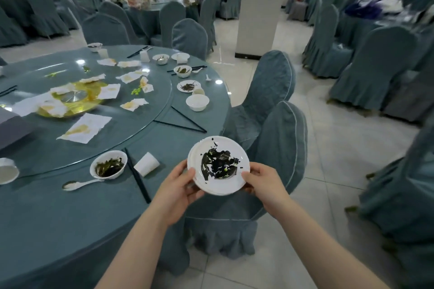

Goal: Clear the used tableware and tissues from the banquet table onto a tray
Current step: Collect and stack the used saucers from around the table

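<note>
Both up front: left hand (178, 185) and right hand (263, 183) grip opposite rims of a small round white plate (218, 165) w/ dark leafy scraps (seems stacked on another), held just off the round teal-clothed counter (70, 218), above a teal-covered chair (281, 148). On counter nearby: white bowl of greens (108, 164), tipped white paper cup (146, 164), black chopsticks (137, 176).

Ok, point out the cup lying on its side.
The white cup beside the chopsticks nearest you; the cups across the table stand upright.

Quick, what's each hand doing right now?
Left hand: grips the dirty white plate at its left edge.
Right hand: grips the same plate's right edge.
</note>
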Motion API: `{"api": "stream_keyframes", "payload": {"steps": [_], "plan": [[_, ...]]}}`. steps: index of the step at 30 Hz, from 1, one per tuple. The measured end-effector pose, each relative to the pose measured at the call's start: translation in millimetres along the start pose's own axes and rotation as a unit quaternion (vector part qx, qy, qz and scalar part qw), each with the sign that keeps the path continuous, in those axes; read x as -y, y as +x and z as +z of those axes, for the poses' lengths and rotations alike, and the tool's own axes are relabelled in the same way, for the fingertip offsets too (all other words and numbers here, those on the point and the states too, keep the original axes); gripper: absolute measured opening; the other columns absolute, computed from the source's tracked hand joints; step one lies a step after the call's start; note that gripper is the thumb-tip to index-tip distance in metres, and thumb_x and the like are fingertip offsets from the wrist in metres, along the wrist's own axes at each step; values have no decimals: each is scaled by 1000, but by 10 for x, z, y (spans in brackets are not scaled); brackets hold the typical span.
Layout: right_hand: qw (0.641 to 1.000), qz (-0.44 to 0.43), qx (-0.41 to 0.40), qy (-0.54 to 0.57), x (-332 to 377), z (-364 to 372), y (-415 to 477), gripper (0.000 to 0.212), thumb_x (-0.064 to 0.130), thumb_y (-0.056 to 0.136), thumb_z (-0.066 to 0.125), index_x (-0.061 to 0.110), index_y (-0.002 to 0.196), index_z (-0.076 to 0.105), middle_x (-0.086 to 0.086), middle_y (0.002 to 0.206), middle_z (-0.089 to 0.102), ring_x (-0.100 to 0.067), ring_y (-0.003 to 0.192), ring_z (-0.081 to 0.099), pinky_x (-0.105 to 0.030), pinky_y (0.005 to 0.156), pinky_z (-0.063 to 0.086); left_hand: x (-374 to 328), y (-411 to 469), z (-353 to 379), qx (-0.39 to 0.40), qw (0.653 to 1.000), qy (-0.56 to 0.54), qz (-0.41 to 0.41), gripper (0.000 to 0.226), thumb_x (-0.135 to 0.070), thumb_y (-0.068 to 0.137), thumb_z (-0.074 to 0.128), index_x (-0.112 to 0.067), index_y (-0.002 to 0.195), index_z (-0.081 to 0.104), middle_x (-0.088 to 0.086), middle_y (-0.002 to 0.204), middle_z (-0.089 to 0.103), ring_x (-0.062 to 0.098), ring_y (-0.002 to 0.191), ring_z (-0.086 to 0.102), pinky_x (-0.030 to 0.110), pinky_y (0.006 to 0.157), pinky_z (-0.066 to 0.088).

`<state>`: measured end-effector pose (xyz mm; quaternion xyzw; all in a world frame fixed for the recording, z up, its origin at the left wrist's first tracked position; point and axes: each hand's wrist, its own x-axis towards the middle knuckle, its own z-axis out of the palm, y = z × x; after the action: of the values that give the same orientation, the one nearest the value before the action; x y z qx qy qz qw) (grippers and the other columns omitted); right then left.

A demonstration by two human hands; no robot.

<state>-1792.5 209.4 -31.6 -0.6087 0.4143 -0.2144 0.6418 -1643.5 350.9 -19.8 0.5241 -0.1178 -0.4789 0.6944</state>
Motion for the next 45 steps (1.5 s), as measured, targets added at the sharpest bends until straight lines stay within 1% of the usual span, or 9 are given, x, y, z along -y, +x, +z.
{"api": "stream_keyframes", "payload": {"steps": [6, 10, 12, 17, 21, 29, 34, 38, 45], "plan": [[995, -10, -86, 43, 27, -1007, 89, 24, 4, 86, 64, 24, 100, 66, 2, 80, 75, -7, 56, 61, -20, 53, 49, 213, 374, 948, 77, 996, 23, -25, 32, -11, 97, 45, -21, 124, 57, 1, 99, 70, 17, 84, 67, 30, 64, 59], [991, -13, -118, 63, 30, -1955, 121, 26, 2, 84, 64, 26, 95, 64, 2, 70, 73, -7, 53, 61, -22, 59, 52, 510, 667, 1783, 127, 990, 52, -38, 31, -10, 96, 49, -22, 123, 57, 4, 107, 71, 18, 88, 69, 33, 70, 60], [990, -10, -126, 66, -1, -2430, 116, 24, 3, 84, 64, 24, 96, 65, -1, 70, 72, -9, 56, 62, -24, 60, 50, 691, 816, 2189, 146, 987, 56, -45, 33, -6, 95, 49, -20, 124, 57, 3, 104, 72, 17, 85, 70, 32, 67, 59], [985, 12, -155, 74, -122, -3430, 109, 25, 4, 85, 63, 17, 106, 67, -11, 81, 73, -17, 64, 64, -26, 63, 50, 1184, 1114, 3051, 181, 980, 34, -80, 39, -3, 93, 50, -17, 129, 53, 6, 99, 73, 19, 82, 72, 31, 64, 58], [981, 30, -174, 79, -214, -4007, 164, 30, 2, 85, 62, 12, 114, 65, -16, 89, 73, -18, 68, 64, -21, 57, 48, 1490, 1304, 3530, 189, 975, 30, -112, 39, -3, 94, 48, -18, 130, 52, 5, 97, 74, 19, 81, 72, 30, 63, 57], [978, 40, -188, 78, -210, -4656, 715, 25, 1, 88, 57, 20, 102, 68, -3, 73, 73, -9, 55, 62, -16, 49, 46, 1639, 1964, 4169, 189, 971, 37, -140, 38, -2, 94, 48, -19, 128, 54, 5, 99, 74, 21, 82, 72, 30, 65, 57], [977, 55, -193, 70, -18, -4995, 1410, 21, 4, 89, 58, 20, 99, 68, -8, 82, 73, -14, 65, 64, -25, 64, 53, 1595, 2679, 4526, 191, 972, 28, -136, 37, -4, 94, 49, -19, 127, 54, 4, 95, 74, 20, 79, 72, 30, 64, 57], [977, 63, -196, 53, 335, -5277, 2120, 20, 6, 90, 60, 11, 108, 65, -13, 91, 72, -16, 67, 63, -24, 63, 53, 1353, 3334, 4801, 176, 977, 7, -119, 36, -3, 95, 48, -19, 126, 55, 2, 91, 74, 20, 76, 72, 30, 63, 58], [986, 32, -158, 46, 943, -5383, 3251, 15, 12, 93, 57, 14, 105, 65, -9, 90, 74, -16, 69, 67, -25, 65, 55, 642, 4276, 4879, 123, 991, -36, -48, 31, -3, 96, 46, -20, 118, 60, 4, 96, 73, 17, 77, 71, 29, 64, 59]]}}
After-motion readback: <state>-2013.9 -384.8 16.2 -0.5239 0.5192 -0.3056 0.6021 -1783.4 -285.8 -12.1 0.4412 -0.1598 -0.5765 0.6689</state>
